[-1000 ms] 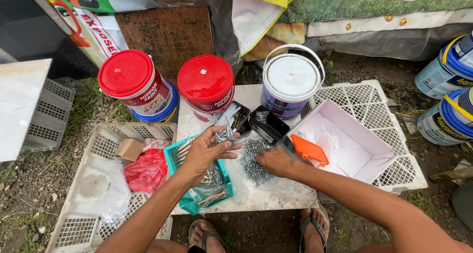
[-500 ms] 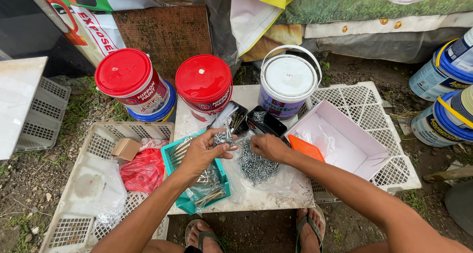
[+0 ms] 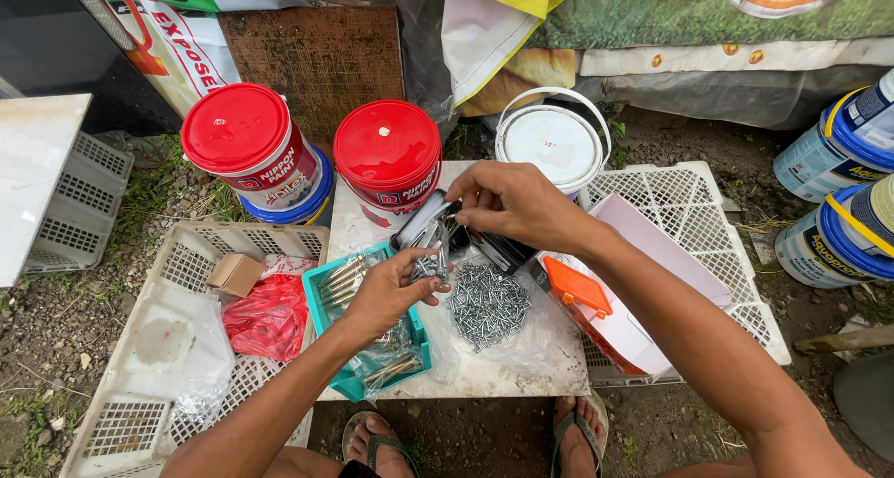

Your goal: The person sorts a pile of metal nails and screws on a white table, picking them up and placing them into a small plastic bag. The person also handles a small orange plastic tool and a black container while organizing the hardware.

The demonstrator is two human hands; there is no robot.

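Screws (image 3: 486,303) lie in a loose grey heap on clear plastic sheeting on the small white counter (image 3: 484,377), right in front of the person. Just above the heap, the left hand (image 3: 396,287) is cupped and closed around a small bunch of screws, while the right hand (image 3: 512,199) pinches one or a few of them at its fingertips, over a dark flat case (image 3: 424,222) that stands propped behind the heap. As far as can be judged, the sorting is only partly done: a handful is in the hands, and most of the heap is untouched on the plastic. Left of the heap sits a teal tray (image 3: 331,296) holding bagged longer fasteners, and to the right an orange-lidded box (image 3: 579,287). Behind stand two red-lidded paint buckets (image 3: 386,148) and a white-lidded bucket (image 3: 549,143); white plastic crates (image 3: 694,194) flank the counter on the bare ground.
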